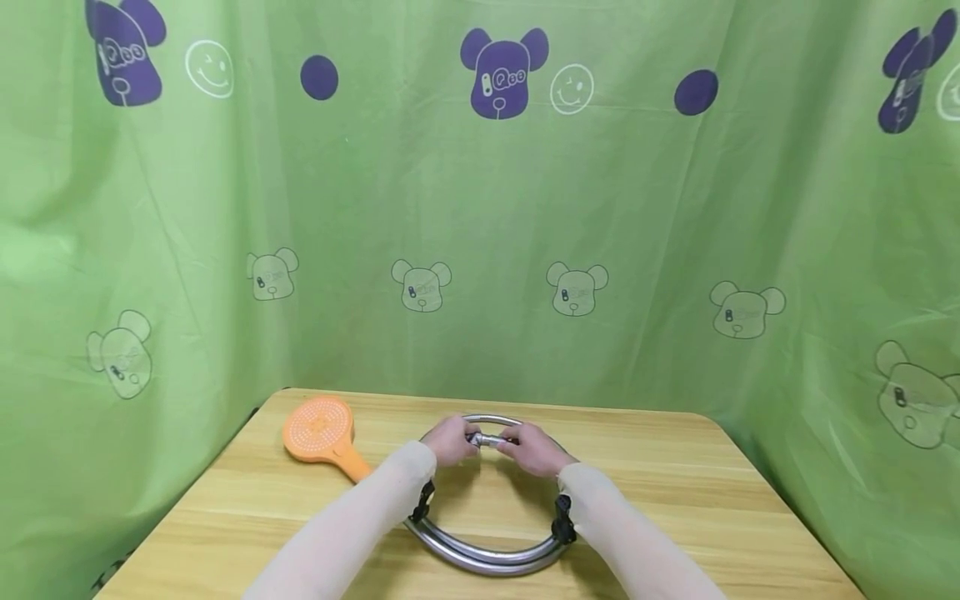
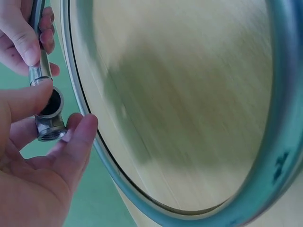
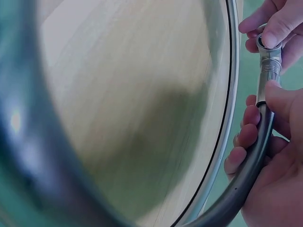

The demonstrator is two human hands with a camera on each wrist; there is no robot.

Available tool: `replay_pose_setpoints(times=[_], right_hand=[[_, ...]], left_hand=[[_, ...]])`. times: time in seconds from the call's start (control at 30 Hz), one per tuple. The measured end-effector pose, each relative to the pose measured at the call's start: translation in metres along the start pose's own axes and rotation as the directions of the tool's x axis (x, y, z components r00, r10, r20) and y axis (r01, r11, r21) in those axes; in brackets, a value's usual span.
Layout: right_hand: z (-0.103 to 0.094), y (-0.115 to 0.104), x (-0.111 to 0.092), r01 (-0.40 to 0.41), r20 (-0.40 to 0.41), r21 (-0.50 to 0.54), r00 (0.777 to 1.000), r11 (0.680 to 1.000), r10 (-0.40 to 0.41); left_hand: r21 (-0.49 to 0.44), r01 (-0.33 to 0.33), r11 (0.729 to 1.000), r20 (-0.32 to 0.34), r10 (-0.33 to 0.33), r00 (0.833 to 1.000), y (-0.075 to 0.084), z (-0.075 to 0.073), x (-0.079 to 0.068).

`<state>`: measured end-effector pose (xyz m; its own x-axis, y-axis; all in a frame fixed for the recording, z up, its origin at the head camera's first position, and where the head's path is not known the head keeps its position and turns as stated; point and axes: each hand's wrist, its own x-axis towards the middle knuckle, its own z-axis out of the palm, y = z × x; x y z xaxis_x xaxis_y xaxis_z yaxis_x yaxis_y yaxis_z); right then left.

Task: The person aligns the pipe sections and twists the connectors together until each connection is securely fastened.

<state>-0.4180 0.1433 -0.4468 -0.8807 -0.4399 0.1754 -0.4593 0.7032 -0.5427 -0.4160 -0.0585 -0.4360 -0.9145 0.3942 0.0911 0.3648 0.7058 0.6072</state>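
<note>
A silver-grey shower hose (image 1: 491,567) lies coiled in a large loop on the table, under and between both forearms. At the loop's far side, my left hand (image 1: 450,441) pinches a small chrome fitting (image 2: 51,127) with thumb and fingers. The fitting has a round open mouth, and a second threaded opening shows below it in the left wrist view. My right hand (image 1: 537,450) grips the hose end, fingers curled round it and thumb along its metal collar (image 3: 262,87). Collar and fitting are in line, end to end.
An orange shower head (image 1: 318,429) with a perforated face lies left of the hose, its handle running toward my left forearm. The wooden table (image 1: 675,500) has green patterned curtains (image 1: 480,192) behind it and at both sides. Black straps (image 1: 562,521) sit around my wrists.
</note>
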Motion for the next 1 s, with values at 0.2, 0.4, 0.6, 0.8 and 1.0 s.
replay_pose_setpoints(times=[0.2,0.4,0.6,0.8,1.0], right_hand=[[-0.0006,-0.0009,-0.0012,0.007,0.006,0.011,1.0,1.0,-0.007],[-0.0006,-0.0008,-0.0018,0.017,0.008,0.007,1.0,1.0,-0.017],[0.0003,0.0002,-0.0018,0.016,0.005,-0.009,1.0,1.0,-0.016],[0.0016,-0.0013,-0.0033,-0.048,-0.01,0.075,0.999,0.996,0.049],[0.0021,-0.0024,-0.0015,-0.028,-0.009,0.095,1.0,0.995,0.029]], left_hand=[[-0.051,-0.014,0.999,-0.011,0.014,1.0,-0.004,0.0047,0.0023],[-0.046,0.003,0.999,-0.021,-0.004,1.0,-0.0009,0.0054,0.0028],[-0.03,-0.009,1.0,-0.035,0.008,0.999,0.0004,0.005,0.0023],[-0.027,-0.019,0.999,-0.04,0.018,0.999,-0.0008,0.0038,0.0017],[-0.066,-0.011,0.998,-0.035,0.009,0.999,-0.0004,0.0029,-0.0004]])
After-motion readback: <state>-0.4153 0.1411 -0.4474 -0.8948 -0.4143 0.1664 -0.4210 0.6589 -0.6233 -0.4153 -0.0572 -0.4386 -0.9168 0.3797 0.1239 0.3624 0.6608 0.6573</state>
